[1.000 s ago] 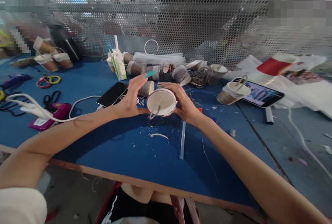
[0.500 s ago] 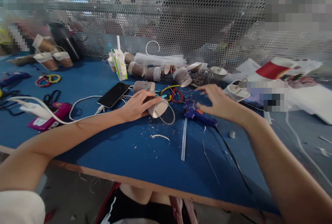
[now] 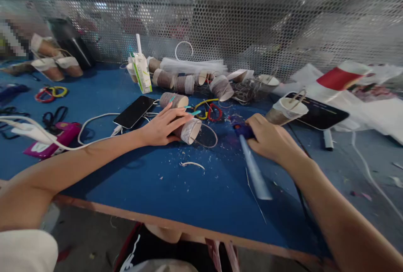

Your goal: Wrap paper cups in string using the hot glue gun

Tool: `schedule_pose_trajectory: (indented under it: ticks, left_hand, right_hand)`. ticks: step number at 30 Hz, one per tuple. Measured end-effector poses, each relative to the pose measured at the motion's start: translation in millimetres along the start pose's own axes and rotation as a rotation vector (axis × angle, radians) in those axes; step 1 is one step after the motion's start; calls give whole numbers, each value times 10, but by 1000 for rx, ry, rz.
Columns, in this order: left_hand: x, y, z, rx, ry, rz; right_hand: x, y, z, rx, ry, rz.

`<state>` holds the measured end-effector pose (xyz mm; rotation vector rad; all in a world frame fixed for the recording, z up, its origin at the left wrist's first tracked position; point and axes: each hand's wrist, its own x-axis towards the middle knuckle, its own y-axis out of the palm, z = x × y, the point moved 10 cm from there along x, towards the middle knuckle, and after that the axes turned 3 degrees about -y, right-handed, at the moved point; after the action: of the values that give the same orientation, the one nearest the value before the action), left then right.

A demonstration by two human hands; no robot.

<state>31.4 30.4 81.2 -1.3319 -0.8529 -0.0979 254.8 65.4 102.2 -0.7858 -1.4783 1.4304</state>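
Note:
My left hand (image 3: 162,126) lies over a small brown cup (image 3: 191,131) with a pale fabric rim, tipped on its side. Its fingers curve across the top and the thumb is low at the near side. A thin cord loop sticks out from the cup's mouth. Just behind it lies a twine-wrapped cup (image 3: 174,100). In my right hand (image 3: 264,135) is a blue hot glue gun (image 3: 241,127), partly hidden by the fingers. A clear glue stick (image 3: 255,171), blurred by motion, juts from it toward me.
Scissors with red and yellow handles (image 3: 208,110) lie beyond the cups. A phone (image 3: 135,112) with a white cable is at left, another phone (image 3: 319,110) at right behind a fabric-rimmed cup (image 3: 286,110). Several cups and a drink carton (image 3: 141,72) line the back, before a perforated metal panel (image 3: 176,16).
My right hand has closed on the glue gun and lifted it, swinging the glue stick to the right. The cup under my left hand has turned slightly, and the phone at right shows more fully.

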Motion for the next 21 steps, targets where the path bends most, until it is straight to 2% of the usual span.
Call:
schedule_pose_trajectory:
  ticks: [2, 5, 6, 8, 12, 14, 16, 21]
  left_hand:
    - [-8, -31, 35, -32, -12, -47]
    - [-3, -6, 85, -89, -39, -33]
    - [1, 10, 89, -106, -40, -13]
    - [7, 32, 80, -128, -29, 25]
    - [8, 18, 70, -154, -13, 41]
    - [3, 12, 70, -176, -7, 36]
    - [-5, 20, 67, -197, 6, 31]
    - [-25, 58, 76, -207, 17, 10]
  right_hand:
    - [-37, -49, -187, 390, 80, -14]
    - [-149, 44, -428, 958, 303, 9]
    - [-179, 85, -435, 1079, 344, 26]
    - [-198, 139, -343, 1209, 327, 77]
    - [-202, 294, -15, 1207, 165, 263]
    - [-215, 392, 98, 1163, 136, 323]
    - [-220, 468, 176, 1130, 146, 336]
    - [-212, 543, 299, 1042, 214, 274]
